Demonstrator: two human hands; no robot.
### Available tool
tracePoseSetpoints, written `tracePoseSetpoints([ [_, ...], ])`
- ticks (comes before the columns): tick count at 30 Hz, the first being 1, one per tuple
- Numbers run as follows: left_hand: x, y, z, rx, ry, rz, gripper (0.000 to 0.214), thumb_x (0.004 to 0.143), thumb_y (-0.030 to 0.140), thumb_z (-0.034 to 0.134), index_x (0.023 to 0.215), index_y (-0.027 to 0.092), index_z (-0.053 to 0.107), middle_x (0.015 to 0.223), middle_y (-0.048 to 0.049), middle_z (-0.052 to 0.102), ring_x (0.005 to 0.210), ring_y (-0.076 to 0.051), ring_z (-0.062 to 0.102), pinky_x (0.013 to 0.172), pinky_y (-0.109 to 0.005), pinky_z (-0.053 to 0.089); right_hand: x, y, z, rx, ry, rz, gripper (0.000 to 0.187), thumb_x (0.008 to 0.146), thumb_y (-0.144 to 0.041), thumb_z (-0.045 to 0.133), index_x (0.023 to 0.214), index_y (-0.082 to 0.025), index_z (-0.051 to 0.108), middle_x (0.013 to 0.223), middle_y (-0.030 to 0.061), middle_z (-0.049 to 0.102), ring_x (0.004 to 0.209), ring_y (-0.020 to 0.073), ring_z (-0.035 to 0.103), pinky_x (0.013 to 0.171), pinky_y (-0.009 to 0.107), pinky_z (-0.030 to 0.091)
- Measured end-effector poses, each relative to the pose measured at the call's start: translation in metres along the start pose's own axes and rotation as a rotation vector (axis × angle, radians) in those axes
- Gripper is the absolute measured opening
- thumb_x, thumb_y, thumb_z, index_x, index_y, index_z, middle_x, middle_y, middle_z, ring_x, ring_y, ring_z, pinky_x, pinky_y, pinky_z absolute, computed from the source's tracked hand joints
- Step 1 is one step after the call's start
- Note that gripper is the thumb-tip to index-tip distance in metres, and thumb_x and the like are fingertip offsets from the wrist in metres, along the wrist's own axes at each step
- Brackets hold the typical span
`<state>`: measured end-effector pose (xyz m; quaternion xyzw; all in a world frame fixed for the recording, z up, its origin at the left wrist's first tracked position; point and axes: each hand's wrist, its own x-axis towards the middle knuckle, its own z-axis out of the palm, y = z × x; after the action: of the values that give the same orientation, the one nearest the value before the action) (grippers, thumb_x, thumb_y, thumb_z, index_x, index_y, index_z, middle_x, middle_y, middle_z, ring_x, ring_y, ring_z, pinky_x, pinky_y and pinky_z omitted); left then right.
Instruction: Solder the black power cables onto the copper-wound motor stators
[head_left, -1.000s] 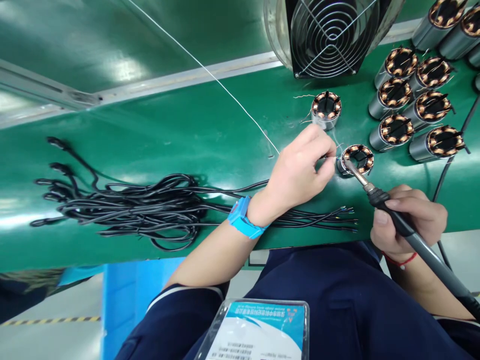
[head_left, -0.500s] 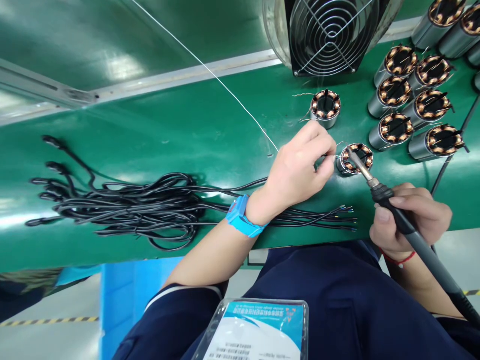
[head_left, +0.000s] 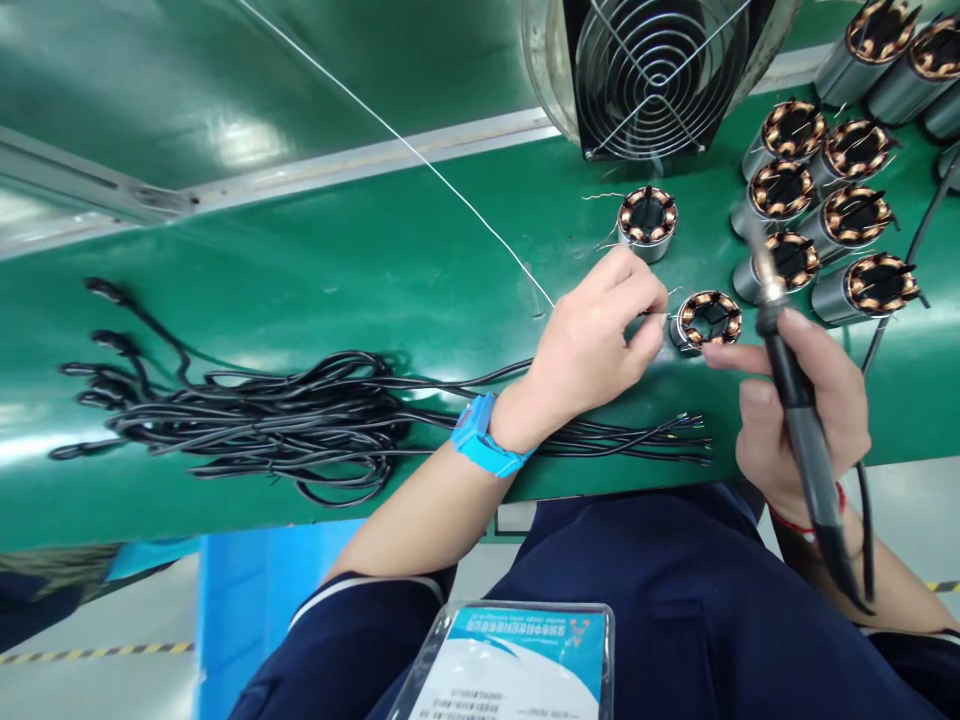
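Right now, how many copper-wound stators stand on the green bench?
10 stators: one by the left hand, one before the fan, six clustered at right, two in the top right corner. More may be cut off there.
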<state>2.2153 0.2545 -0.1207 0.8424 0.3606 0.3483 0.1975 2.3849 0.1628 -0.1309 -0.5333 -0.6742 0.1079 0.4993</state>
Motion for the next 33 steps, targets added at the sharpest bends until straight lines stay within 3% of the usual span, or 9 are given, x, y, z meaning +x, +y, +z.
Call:
tracePoseSetpoints([
  [2,0.000,0.000,0.000,0.002,0.002,0.004,0.014,0.079,0.006,0.051,0.075,0.019,0.052,0.083,-0.0022,0.057,0.076,-0.014,0.056,0.064,-0.028,0.048,0.008,-0.004,0.002,-0.039,-0.001,0.018,0.044,0.094,-0.026,0.053,0.137,-0.028,0.044,0.099,-0.0004,0.072,0.097,0.0217,0.066,0.090,0.044,0.051],
  [7,0.000,0.000,0.000,0.008,0.001,0.002,0.013,0.080,0.006,0.050,0.076,0.019,0.052,0.083,-0.0023,0.057,0.076,-0.014,0.056,0.065,-0.028,0.048,0.023,-0.009,0.008,-0.165,-0.119,0.049,0.043,0.092,-0.027,0.054,0.134,-0.029,0.042,0.115,0.0024,0.067,0.111,0.0251,0.060,0.092,0.046,0.049],
  [13,0.001,0.001,0.000,-0.045,0.015,-0.022,0.014,0.079,0.004,0.051,0.075,0.017,0.054,0.083,-0.0025,0.057,0.075,-0.013,0.055,0.064,-0.026,0.047,0.023,-0.008,0.014,-0.146,-0.095,0.082,0.042,0.091,-0.022,0.054,0.131,-0.030,0.043,0.105,0.0013,0.069,0.102,0.0242,0.063,0.089,0.046,0.049],
  [18,0.001,0.002,-0.004,-0.213,-0.039,-0.145,0.013,0.075,0.004,0.057,0.070,0.016,0.058,0.076,0.0005,0.056,0.067,-0.009,0.051,0.060,-0.022,0.044,0.022,-0.008,0.021,-0.189,-0.079,0.181,0.046,0.087,-0.023,0.057,0.130,-0.028,0.043,0.090,0.0014,0.067,0.081,0.0231,0.063,0.080,0.045,0.050],
  [22,0.000,0.002,-0.007,-0.325,-0.073,-0.208,0.013,0.077,0.005,0.058,0.070,0.015,0.060,0.074,0.0015,0.058,0.064,-0.008,0.051,0.056,-0.020,0.042,0.023,-0.012,0.026,-0.192,-0.101,0.168,0.046,0.086,-0.020,0.054,0.130,-0.028,0.043,0.088,0.0001,0.067,0.086,0.0237,0.063,0.085,0.047,0.047],
  [27,-0.002,0.003,-0.009,-0.257,-0.031,-0.036,0.008,0.083,0.011,0.062,0.078,0.017,0.064,0.085,-0.0013,0.065,0.078,-0.011,0.060,0.066,-0.023,0.048,0.023,-0.013,0.027,-0.020,-0.056,0.168,0.046,0.086,-0.018,0.056,0.130,-0.025,0.044,0.088,-0.0009,0.065,0.085,0.0192,0.062,0.083,0.042,0.048],
  [33,-0.005,0.000,-0.009,-0.132,-0.045,0.183,0.006,0.088,0.014,0.057,0.087,0.017,0.062,0.092,-0.0044,0.063,0.085,-0.012,0.060,0.073,-0.024,0.051,0.026,-0.010,0.028,0.109,-0.025,0.167,0.043,0.086,-0.020,0.056,0.127,-0.030,0.046,0.084,-0.0037,0.062,0.080,0.0152,0.061,0.082,0.037,0.050],
])
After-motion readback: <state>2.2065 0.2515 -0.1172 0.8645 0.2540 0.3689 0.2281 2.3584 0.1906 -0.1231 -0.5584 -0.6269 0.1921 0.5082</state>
